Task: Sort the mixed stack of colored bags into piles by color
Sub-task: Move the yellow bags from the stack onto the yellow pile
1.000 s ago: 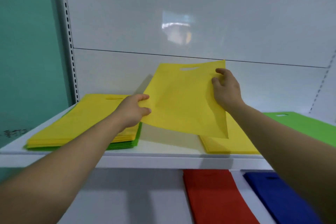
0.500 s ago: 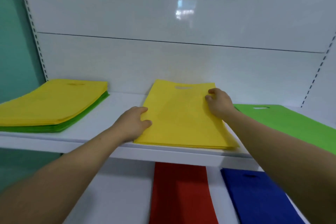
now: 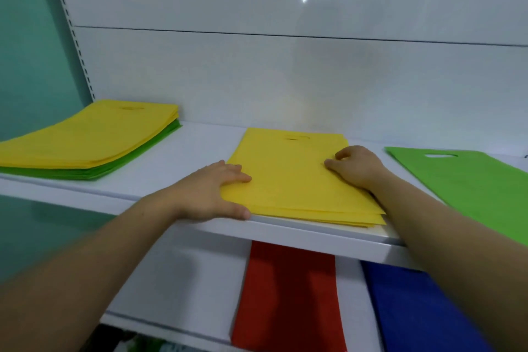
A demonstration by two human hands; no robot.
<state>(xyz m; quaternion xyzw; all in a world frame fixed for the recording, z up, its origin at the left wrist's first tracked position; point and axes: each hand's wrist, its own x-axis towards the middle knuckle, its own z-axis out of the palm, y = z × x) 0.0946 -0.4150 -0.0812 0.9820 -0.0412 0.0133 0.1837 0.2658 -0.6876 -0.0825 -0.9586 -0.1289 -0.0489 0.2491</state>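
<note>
Yellow pile: the stack of flat yellow fabric bags (image 3: pixel 297 180) sits mid-way along the white upper shelf (image 3: pixel 197 148), with its near edge right at the shelf's front lip.
Which way it points: the long axis runs front to back. The handle cut-out is at the far end, toward the white back panel (image 3: pixel 285 80).
Yellow pile count: a few layers show at the near right corner, but they're too thin to count properly.
Left hand: the left hand (image 3: pixel 211 194) lies flat on the pile's left edge. Its fingers are straight on the top bag and the thumb is down by the near left corner, not gripping anything.
Right hand: the right hand (image 3: pixel 357 168) is on the pile's right side with loosely bent fingers. The tips rest on the top bag and it isn't wrapped round anything.
Mixed stack: the yellow-over-green stack of bags (image 3: pixel 91 137) is at the shelf's left end, well apart from the pile. Its handle slot is also at the far end. There are lots of layers, no way to count them.
Green: one bright green flat bag (image 3: pixel 468 180) shows at the right, just beside the pile and not touching it, cut-out at the far end. Can't tell if more lie under it.
Lower shelf: one red flat bag (image 3: pixel 288 294) and one dark blue flat bag (image 3: pixel 414 308) lie side by side, long axes front to back.
Wall: there's a teal wall (image 3: pixel 28 66) off to the left.
</note>
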